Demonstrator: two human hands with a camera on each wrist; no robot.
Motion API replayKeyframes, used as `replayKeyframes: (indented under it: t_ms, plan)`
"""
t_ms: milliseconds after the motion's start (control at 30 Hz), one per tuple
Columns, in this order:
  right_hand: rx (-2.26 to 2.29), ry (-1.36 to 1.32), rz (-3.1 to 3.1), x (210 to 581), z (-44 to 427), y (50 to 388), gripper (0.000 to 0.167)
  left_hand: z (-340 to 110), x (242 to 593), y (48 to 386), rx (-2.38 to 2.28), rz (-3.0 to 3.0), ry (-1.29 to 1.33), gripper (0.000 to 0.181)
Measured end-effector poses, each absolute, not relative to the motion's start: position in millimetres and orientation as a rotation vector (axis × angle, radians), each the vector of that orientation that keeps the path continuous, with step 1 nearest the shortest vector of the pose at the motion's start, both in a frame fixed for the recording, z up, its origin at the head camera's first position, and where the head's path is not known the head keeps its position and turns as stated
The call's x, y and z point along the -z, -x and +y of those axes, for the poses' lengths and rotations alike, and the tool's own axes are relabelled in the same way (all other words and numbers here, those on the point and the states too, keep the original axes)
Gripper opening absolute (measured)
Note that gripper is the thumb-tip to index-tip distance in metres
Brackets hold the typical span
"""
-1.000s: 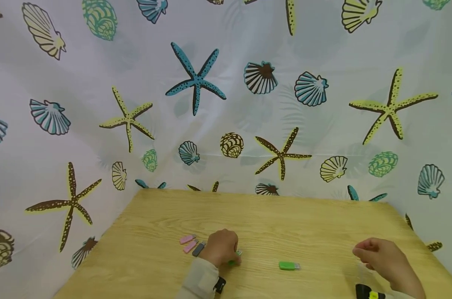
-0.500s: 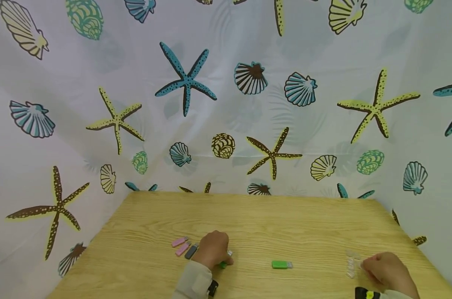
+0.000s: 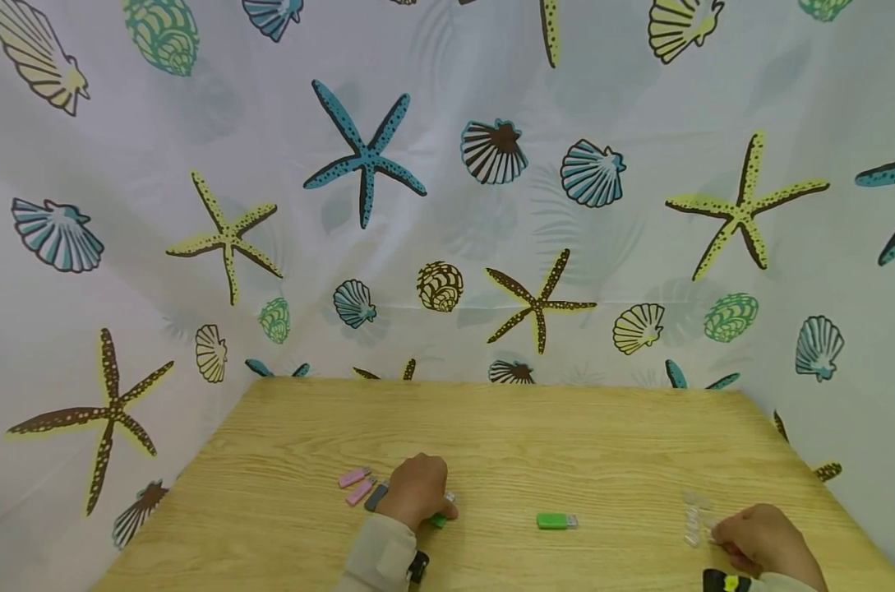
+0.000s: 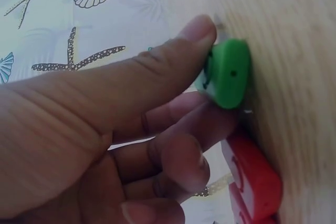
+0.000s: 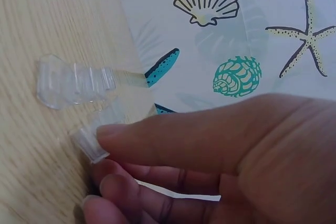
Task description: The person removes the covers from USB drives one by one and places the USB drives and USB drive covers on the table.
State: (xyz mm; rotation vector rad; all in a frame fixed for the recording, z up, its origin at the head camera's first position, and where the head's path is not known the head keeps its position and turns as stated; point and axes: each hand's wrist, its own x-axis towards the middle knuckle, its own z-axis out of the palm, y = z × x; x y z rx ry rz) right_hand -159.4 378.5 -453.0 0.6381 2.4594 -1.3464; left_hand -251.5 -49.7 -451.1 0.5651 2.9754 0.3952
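Observation:
My left hand pinches a green USB flash drive between thumb and fingers, at the tabletop; its metal plug shows past the fingers. On the right, my right hand pinches a small clear plastic cap low over the wood. Beside that cap several more clear caps lie in a row. A second green USB flash drive lies flat between the two hands, metal plug pointing right.
Left of my left hand lie two pink USB flash drives, looking red in the left wrist view, and a dark grey one, partly covered by the hand. A shell-patterned cloth rises around the wooden table.
My right hand has come down to the table with the clear cap, beside the row of caps now in sight. My left hand stays around the green drive. The head view has shifted slightly right.

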Motion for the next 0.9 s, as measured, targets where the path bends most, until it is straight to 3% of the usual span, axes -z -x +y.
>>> replayKeyframes:
  t_ms: [900]
  plan:
    - [1.408, -0.625, 2.439, 450.0, 379.4, 154.9, 0.032, -51.7, 450.5, 249.8, -0.371, 3.03, -0.508, 0.049]
